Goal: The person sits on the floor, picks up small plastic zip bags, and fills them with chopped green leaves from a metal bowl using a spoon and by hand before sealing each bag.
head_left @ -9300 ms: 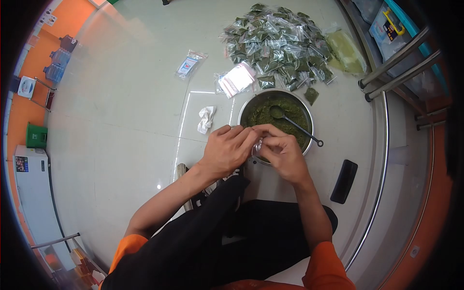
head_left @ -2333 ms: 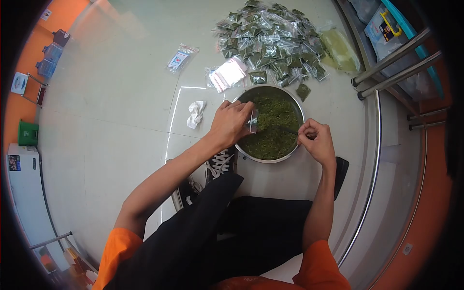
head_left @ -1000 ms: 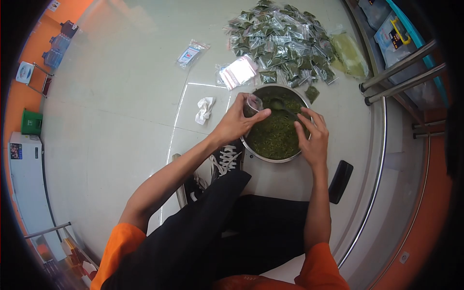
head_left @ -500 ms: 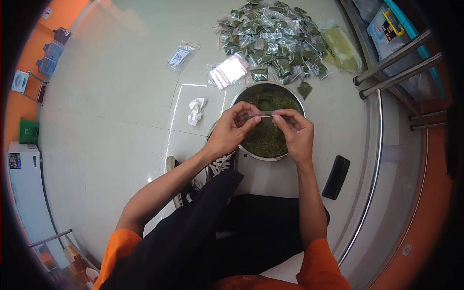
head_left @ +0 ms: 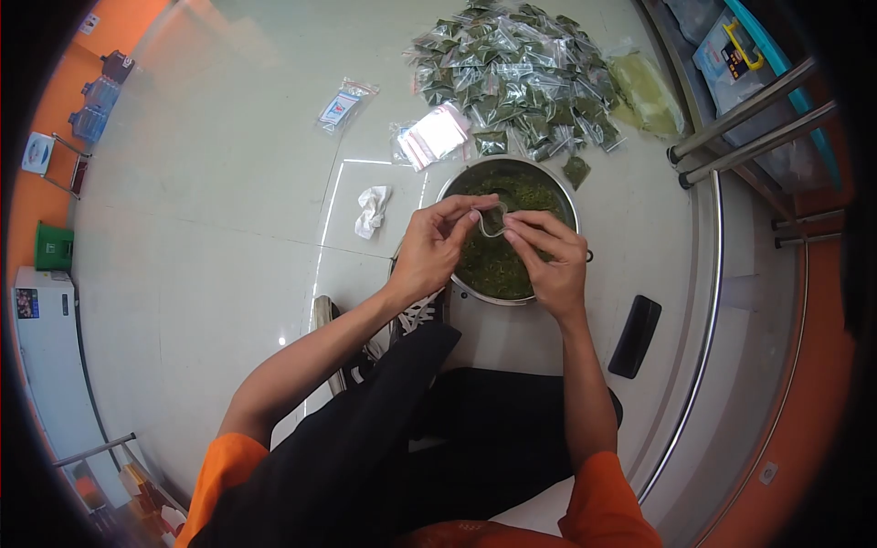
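Between my two hands is a small clear zip bag [head_left: 493, 232], its mouth spread into a rounded opening. My left hand [head_left: 437, 245] pinches one side of the rim with thumb and fingertips. On the other side, my right hand [head_left: 554, 258] pinches the rim the same way. Both hands hover over a round metal bowl [head_left: 572, 203] holding chopped green leaves [head_left: 501, 271]. Part of a rounded object, possibly a spoon, shows in the leaves behind the bag, too covered to make out.
Beyond the bowl lies a heap of filled green bags [head_left: 516, 78], with a large yellowish-green bag [head_left: 647, 91] beside it. Stacked empty bags [head_left: 435, 137], a packet [head_left: 342, 106] and crumpled tissue [head_left: 372, 211] lie left. A black phone-like object [head_left: 636, 336] and metal rails [head_left: 715, 310] are right.
The bag's mouth, a flat thin line between my fingers before, has opened into a loop. My right hand has shifted slightly left and down.
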Demonstrator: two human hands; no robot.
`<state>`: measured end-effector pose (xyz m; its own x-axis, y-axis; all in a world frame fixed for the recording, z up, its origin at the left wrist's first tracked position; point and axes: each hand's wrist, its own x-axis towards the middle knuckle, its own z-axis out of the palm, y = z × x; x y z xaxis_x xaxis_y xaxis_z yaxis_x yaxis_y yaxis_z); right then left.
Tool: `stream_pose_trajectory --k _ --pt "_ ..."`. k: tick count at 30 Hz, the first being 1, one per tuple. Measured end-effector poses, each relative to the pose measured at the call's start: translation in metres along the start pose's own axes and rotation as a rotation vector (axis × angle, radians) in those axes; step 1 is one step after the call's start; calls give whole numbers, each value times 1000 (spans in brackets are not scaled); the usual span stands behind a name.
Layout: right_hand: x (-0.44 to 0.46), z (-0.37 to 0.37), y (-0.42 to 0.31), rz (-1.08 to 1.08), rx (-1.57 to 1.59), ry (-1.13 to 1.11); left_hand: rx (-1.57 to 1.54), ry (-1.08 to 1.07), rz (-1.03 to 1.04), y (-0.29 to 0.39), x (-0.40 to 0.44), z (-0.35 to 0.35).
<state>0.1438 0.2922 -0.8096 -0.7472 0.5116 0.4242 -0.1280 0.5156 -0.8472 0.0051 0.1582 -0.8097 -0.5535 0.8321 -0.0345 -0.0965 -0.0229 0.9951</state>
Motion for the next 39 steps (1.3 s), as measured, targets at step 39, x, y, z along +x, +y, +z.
stream_pose_trajectory --k 39 --pt "-11 8 -63 33 -49 38 256 -173 301 39 -25 -30"
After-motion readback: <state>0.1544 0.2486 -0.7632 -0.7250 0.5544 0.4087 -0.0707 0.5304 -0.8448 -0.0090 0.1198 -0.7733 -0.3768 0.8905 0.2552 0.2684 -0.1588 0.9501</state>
